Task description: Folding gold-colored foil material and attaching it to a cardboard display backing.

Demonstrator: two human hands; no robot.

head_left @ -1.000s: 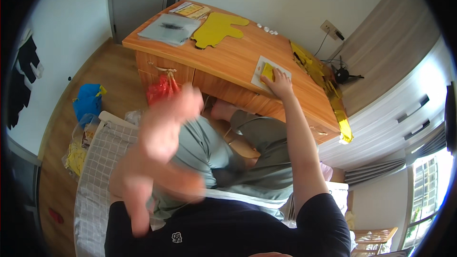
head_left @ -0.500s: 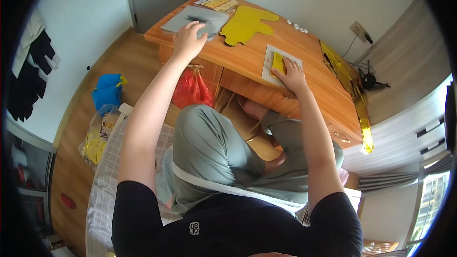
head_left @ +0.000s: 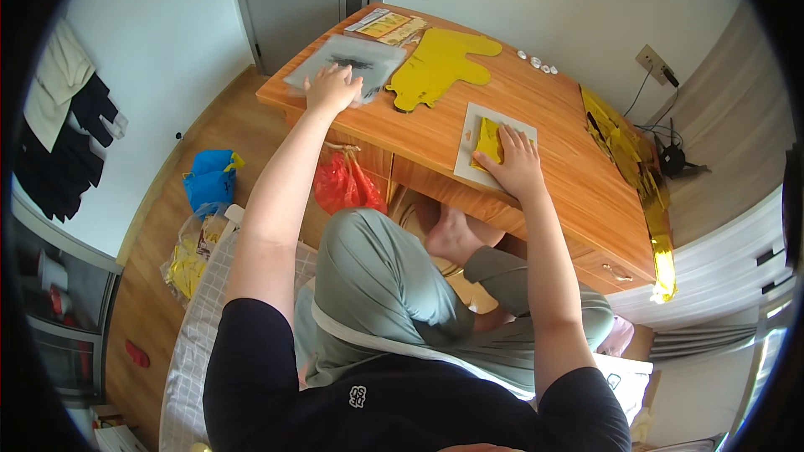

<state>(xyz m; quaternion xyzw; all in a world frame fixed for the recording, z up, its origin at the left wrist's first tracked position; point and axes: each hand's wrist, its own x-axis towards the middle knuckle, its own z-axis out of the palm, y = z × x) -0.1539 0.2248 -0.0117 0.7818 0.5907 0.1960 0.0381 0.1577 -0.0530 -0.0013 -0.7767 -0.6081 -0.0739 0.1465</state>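
On the wooden desk (head_left: 394, 132), my left hand (head_left: 333, 90) rests with fingers apart over the near edge of a greyish see-through sheet (head_left: 381, 52) that has a dark smudge-like patch in its middle. My right hand (head_left: 515, 163) lies flat, fingers stretched, on a small yellow folded piece (head_left: 490, 136). Under that piece is a pale grey rectangular card (head_left: 469, 155), near the desk's front edge. Between the two hands, farther back, a large yellow flat cut-out shape (head_left: 440, 67) lies on the desk. My palm hides part of the yellow piece.
A printed yellow-and-white packet (head_left: 385, 25) lies at the back left, several small white round things (head_left: 540, 64) at the back. Crumpled gold foil (head_left: 624, 142) hangs over the right side. A red plastic bag (head_left: 347, 186) hangs at the drawers; a blue bag (head_left: 209, 177) stands on the floor.
The whole view has shifted, so the desk sits lower and farther right. My left hand has slid slightly toward the sheet's near edge; my right hand stays on the yellow piece.
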